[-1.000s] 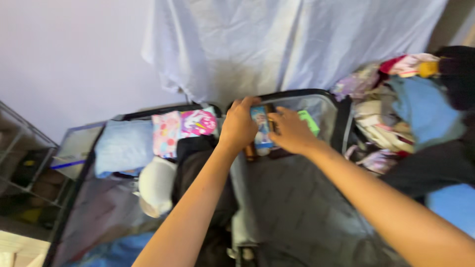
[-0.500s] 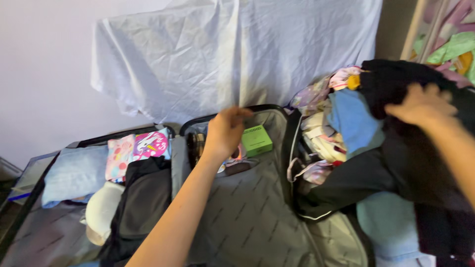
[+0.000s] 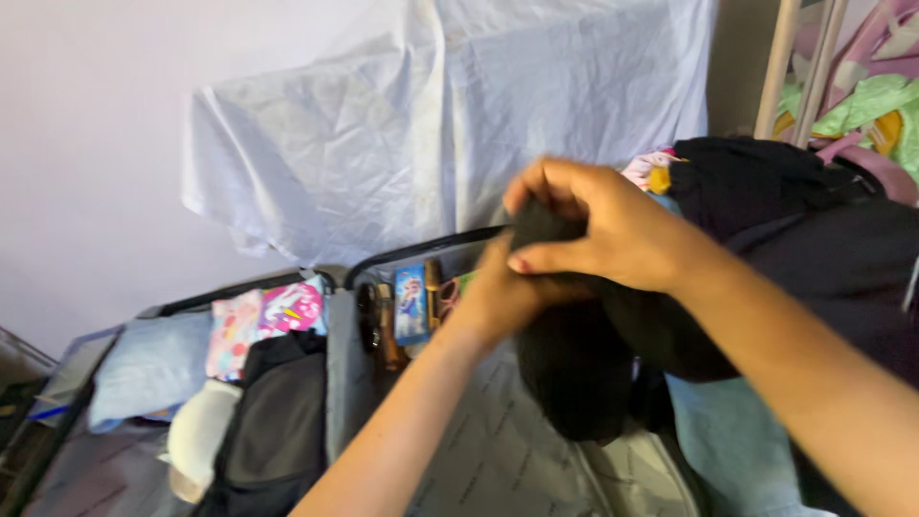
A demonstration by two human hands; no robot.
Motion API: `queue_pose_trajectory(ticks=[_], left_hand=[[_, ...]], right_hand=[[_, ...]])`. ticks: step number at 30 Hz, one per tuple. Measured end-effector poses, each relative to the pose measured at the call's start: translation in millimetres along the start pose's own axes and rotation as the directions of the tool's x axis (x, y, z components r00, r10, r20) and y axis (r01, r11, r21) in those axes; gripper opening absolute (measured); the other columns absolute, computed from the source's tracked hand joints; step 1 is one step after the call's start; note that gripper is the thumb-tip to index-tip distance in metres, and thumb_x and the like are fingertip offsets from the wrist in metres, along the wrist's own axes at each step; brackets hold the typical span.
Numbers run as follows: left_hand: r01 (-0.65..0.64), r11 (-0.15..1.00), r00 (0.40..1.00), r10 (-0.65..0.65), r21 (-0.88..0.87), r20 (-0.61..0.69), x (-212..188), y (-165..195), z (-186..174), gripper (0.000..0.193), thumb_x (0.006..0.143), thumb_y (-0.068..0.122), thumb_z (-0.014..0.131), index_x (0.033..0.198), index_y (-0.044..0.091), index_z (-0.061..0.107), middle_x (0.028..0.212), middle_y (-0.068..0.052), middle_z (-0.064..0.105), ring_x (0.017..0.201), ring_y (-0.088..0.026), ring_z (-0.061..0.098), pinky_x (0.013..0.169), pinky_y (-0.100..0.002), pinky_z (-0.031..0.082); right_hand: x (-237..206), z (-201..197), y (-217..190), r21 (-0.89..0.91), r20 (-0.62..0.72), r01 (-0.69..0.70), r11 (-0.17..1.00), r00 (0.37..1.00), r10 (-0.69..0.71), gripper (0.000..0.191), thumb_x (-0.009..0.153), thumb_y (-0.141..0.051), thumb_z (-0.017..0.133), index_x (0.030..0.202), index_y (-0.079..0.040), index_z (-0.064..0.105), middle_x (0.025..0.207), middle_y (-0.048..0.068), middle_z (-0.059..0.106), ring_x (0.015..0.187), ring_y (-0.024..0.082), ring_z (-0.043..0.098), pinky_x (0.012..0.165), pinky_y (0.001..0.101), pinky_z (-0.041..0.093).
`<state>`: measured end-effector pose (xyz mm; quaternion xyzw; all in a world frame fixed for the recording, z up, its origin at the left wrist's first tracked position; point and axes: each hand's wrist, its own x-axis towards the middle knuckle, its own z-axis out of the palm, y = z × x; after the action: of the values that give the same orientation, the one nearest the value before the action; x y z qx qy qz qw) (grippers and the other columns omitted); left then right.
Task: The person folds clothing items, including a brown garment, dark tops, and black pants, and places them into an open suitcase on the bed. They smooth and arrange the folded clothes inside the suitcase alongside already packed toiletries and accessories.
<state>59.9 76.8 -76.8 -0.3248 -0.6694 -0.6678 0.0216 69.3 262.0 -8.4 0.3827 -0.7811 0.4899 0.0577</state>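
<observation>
Step in hand: I have both hands on a black garment point(image 3: 584, 354), held up over the open suitcase point(image 3: 498, 450); I judge I am gathering or folding it.
Left hand point(image 3: 503, 292): fingers curled shut into the near side of the black garment, partly hidden behind the right.
Right hand point(image 3: 598, 225): closed over the top of the same cloth, thumb and fingers pinching a fold.
Where the garment is: in the air, above the grey lining of the right half of the suitcase, its lower part hanging down towards it.
Next move calls for: as I judge it, a firm hold from both hands so the loose hanging part does not slip or unfold.
Count, suitcase: one, lying open in two halves.
Count, black garment in hand: one.
Count, small carton point(image 3: 412, 304): one upright, blue, at the far edge of the right half.
Count, left half: one pale blue folded cloth point(image 3: 148, 369), one bright patterned piece point(image 3: 263, 321), one dark bag point(image 3: 278, 421).
Backdrop: one white sheet point(image 3: 431, 124) hung on the wall.
Heap of clothes point(image 3: 814, 220): at right, too tangled to count.
</observation>
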Motion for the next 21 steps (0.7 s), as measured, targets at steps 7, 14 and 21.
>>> queue_pose_trajectory(ticks=[7,14,21], left_hand=[[-0.053,0.997,0.963,0.067,0.060,-0.263,-23,72,-107,0.046,0.075,0.000,0.081,0.120,0.002,0.070,0.119,-0.008,0.069,0.113,-0.018,0.065,0.103,-0.034,0.051],[-0.311,0.909,0.950,0.294,0.277,0.103,-66,125,-182,0.077,0.066,0.003,0.081,0.136,0.010,0.051,0.133,-0.001,0.059,0.129,-0.015,0.055,0.115,-0.031,0.040],[0.002,0.654,0.984,0.133,0.756,-0.118,-85,169,-294,0.073,0.055,0.012,0.095,0.119,0.001,0.061,0.107,-0.009,0.069,0.103,-0.018,0.066,0.096,-0.035,0.055]], right_hand=[[79,47,-54,0.068,0.160,0.104,0.992,0.981,-0.114,0.037,0.079,-0.019,0.086,0.109,-0.005,0.068,0.099,-0.001,0.073,0.096,0.009,0.067,0.090,0.0288,0.055],[126,72,-62,-0.148,0.435,0.133,0.980,0.899,-0.056,0.035,0.079,-0.028,0.083,0.106,-0.006,0.079,0.092,0.003,0.080,0.087,0.010,0.070,0.081,0.0276,0.056],[119,95,-6,-0.277,0.844,0.002,0.961,0.478,0.243,0.042,0.077,-0.035,0.081,0.108,-0.006,0.075,0.098,-0.001,0.079,0.091,0.012,0.070,0.081,0.0291,0.055]])
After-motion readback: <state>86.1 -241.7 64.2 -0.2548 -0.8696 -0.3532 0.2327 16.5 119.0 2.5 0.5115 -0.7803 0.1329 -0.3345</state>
